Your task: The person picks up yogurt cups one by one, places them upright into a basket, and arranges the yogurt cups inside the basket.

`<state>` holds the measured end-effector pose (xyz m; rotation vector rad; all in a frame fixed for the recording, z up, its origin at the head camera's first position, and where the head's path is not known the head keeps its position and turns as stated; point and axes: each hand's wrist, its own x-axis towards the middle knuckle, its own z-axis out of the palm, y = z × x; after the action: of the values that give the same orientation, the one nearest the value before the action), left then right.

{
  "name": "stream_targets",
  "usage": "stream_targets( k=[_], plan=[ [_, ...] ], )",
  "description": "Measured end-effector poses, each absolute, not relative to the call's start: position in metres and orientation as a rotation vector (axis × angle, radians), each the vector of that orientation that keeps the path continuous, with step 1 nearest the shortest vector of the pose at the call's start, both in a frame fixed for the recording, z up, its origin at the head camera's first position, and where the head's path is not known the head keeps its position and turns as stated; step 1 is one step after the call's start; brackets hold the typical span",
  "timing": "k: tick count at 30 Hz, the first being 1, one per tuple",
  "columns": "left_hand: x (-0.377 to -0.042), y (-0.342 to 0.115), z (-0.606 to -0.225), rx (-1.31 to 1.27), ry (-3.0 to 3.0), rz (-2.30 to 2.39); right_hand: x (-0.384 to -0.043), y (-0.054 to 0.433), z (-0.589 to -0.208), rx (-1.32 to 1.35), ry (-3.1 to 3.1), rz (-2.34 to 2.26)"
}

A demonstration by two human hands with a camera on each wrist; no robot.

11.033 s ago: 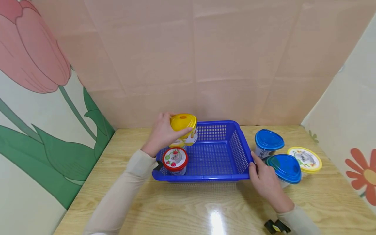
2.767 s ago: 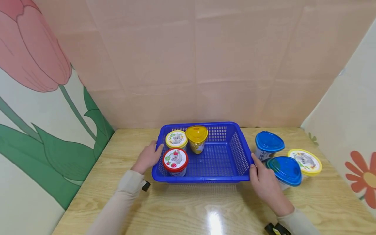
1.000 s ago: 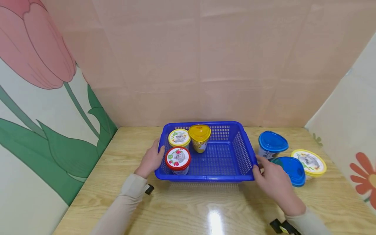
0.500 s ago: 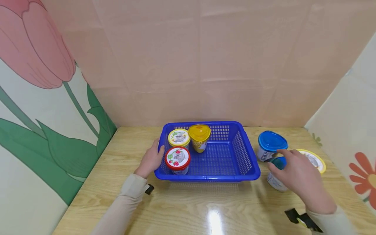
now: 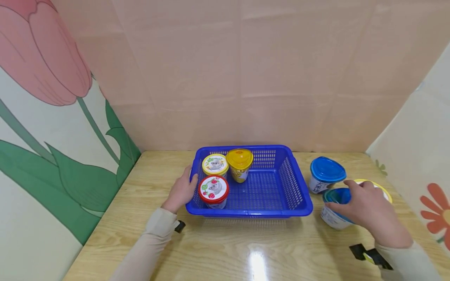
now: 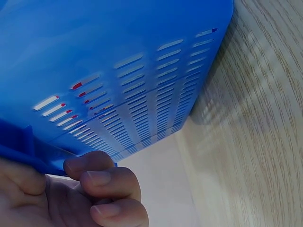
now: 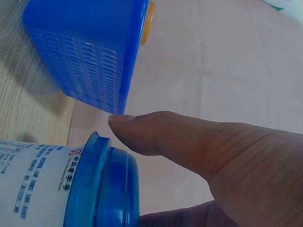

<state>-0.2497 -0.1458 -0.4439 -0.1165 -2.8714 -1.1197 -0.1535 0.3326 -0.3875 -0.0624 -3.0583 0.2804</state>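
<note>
A blue plastic basket (image 5: 246,213) stands on the table. Its left rim is held by my left hand (image 5: 181,191), whose fingers curl under the edge in the left wrist view (image 6: 109,189). Inside at the left are a tub with a red-rimmed lid (image 5: 213,189), a tub with a yellow-rimmed lid (image 5: 215,164) and a cup with a yellow lid (image 5: 240,164). My right hand (image 5: 372,210) is over the near blue-lidded cup (image 5: 334,218). In the right wrist view the thumb (image 7: 156,132) is apart from the lid; the other fingers are mostly hidden.
Behind the near cup stands another blue-lidded cup (image 5: 326,174). A yellow-rimmed tub (image 5: 384,191) is partly hidden by my right hand. The wooden table (image 5: 211,249) meets a pink covered wall (image 5: 239,78) at the back and printed panels at both sides.
My right hand has let go of the basket's right rim and moved right, over the near blue-lidded cup. My left hand stays on the left rim. Earlier, it put the yellow-lidded cup in the basket.
</note>
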Motion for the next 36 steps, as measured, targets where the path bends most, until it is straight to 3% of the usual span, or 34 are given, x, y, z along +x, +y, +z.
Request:
stream_targets(
  k=[13,36],
  plan=[
    [-0.251,-0.145,-0.447,-0.116,-2.861,-1.104,-0.155,0.340,-0.382,-0.206,-3.176,0.293],
    [-0.251,-0.145,-0.447,-0.109,-2.851,-1.088,-0.163,0.348,-0.382,-0.163,-3.226,0.334]
  ],
)
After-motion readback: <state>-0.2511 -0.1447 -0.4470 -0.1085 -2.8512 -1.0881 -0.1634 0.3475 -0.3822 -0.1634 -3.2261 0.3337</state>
